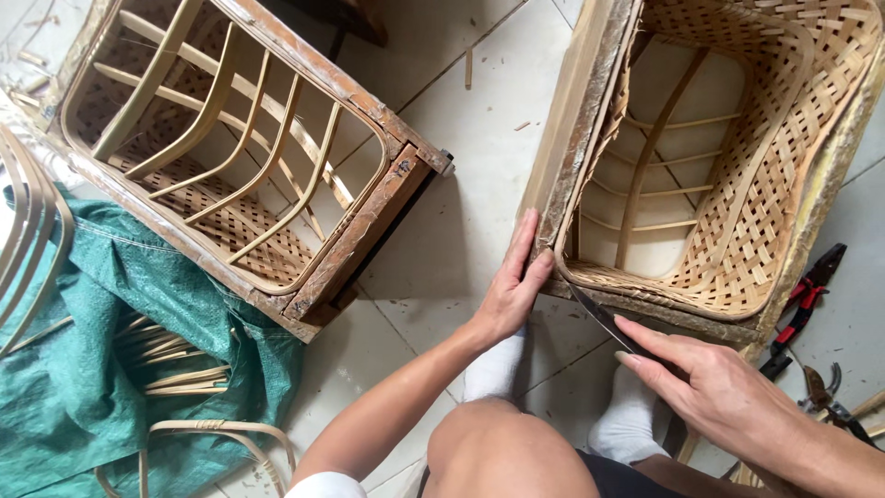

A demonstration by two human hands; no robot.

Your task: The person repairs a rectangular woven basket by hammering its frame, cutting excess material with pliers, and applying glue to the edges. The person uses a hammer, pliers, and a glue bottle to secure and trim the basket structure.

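My left hand (512,288) presses flat against the near left corner of a wooden mould frame (573,120) that holds a half-woven bamboo basket (747,221). My right hand (714,383) grips a dark knife (595,314); its blade tip points at the frame's near edge, just beside my left thumb. The basket's woven wall lines the right and near sides, and bare ribs cross its open bottom. My knee and two white socks show below the hands.
A second wooden frame with a ribbed basket (230,157) lies at the left. A green sack (111,369) with bamboo strips (180,369) is at lower left. Red-handled pliers (807,300) and other tools (825,392) lie at the right on the tiled floor.
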